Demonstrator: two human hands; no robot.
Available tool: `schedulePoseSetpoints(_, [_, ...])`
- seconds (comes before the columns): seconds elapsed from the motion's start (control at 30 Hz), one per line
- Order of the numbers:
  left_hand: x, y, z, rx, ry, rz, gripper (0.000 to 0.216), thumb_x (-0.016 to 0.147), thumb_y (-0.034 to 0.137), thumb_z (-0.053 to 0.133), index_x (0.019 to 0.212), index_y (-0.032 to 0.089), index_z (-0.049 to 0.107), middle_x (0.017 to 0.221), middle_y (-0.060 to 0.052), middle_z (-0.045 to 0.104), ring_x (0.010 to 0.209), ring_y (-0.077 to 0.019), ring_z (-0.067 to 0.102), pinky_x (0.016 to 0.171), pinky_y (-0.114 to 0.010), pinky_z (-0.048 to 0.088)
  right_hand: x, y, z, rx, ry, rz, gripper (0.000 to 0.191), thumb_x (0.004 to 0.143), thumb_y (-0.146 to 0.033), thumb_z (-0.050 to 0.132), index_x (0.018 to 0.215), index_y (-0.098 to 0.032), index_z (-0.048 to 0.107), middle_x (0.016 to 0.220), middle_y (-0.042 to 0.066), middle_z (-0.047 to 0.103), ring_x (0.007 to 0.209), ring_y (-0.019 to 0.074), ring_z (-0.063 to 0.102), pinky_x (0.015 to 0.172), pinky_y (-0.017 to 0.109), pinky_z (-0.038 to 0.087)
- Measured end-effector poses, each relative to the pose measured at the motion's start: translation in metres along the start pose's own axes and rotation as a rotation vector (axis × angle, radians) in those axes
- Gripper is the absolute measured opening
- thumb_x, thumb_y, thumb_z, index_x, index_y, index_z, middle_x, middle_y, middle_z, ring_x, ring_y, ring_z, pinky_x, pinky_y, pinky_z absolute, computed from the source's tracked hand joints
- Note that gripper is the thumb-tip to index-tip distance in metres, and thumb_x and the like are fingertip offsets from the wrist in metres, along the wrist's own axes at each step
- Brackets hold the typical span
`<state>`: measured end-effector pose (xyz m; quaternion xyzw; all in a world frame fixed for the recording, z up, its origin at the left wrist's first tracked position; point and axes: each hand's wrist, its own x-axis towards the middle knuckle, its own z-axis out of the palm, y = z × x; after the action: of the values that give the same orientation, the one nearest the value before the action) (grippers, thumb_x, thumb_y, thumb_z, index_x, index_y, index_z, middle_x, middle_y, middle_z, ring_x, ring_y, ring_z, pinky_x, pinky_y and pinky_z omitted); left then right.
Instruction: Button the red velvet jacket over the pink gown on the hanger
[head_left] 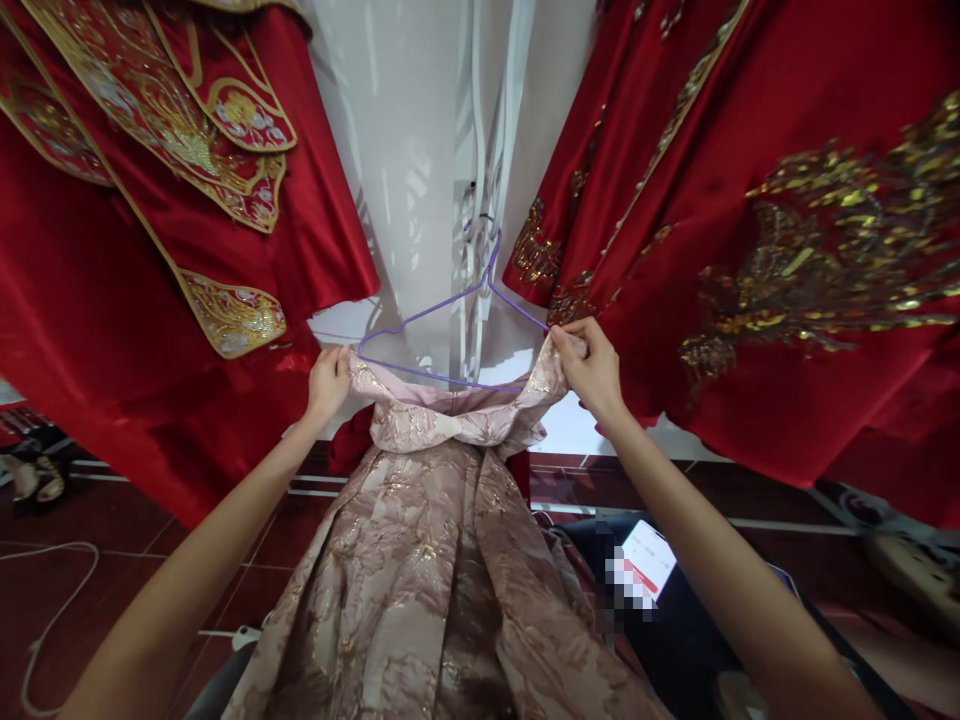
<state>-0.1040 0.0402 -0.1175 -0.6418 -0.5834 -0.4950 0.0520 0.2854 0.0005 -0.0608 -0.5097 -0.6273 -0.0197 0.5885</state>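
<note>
A pale pink and gold brocade dress (409, 540) hangs in front of me, its skirt spreading down toward my body. Its neckline lies over a thin purple hanger (439, 305), whose hook points up toward a white cord. My left hand (328, 385) is closed on the dress's left shoulder, by the hanger's left end. On the other side my right hand (592, 368) pinches the right shoulder of the dress near the hanger's right end. Part of the hanger's lower bar shows above the neckline.
Red gowns with gold embroidery hang at left (330, 220) and right (697, 220). White cords (480, 130) run down a pale wall. A lit phone (646, 562) lies low at right. A white cable (71, 547) and shoes (37, 480) are on the dark red tiled floor.
</note>
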Motion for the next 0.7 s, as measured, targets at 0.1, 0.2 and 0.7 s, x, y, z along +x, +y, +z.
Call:
schedulePoseSetpoints(0.1, [0.002,0.003,-0.001,-0.046,0.015,0.011,0.032,0.092,0.036,0.032,0.075,0.02,0.053,0.078,-0.007,0.056,0.082,-0.0195,0.054,0.079,-0.03,0.042,0.0,0.0,0.0,-0.001,0.002,0.0,0.034,0.082,-0.055,0.051,0.082,-0.022,0.057,0.074,0.001,0.063,0.067,0.0162,0.057,0.063,0.026,0.04])
schedulePoseSetpoints(0.2, [0.003,0.004,-0.002,-0.08,0.04,0.02,0.031,0.092,0.035,0.033,0.074,0.02,0.052,0.08,-0.006,0.057,0.085,-0.0187,0.055,0.081,-0.028,0.042,-0.001,0.0,-0.001,-0.005,-0.005,0.004,0.033,0.082,-0.055,0.052,0.083,-0.022,0.057,0.075,0.001,0.063,0.067,0.0159,0.058,0.064,0.026,0.04])
schedulePoseSetpoints(0.7, [0.016,0.025,0.001,-0.132,0.026,0.127,0.035,0.094,0.038,0.03,0.082,0.018,0.057,0.089,-0.006,0.058,0.089,-0.0173,0.054,0.084,-0.028,0.042,0.005,0.008,0.002,0.054,-0.053,0.003,0.032,0.08,-0.053,0.054,0.079,-0.021,0.055,0.067,-0.001,0.057,0.06,0.0134,0.05,0.058,0.025,0.037])
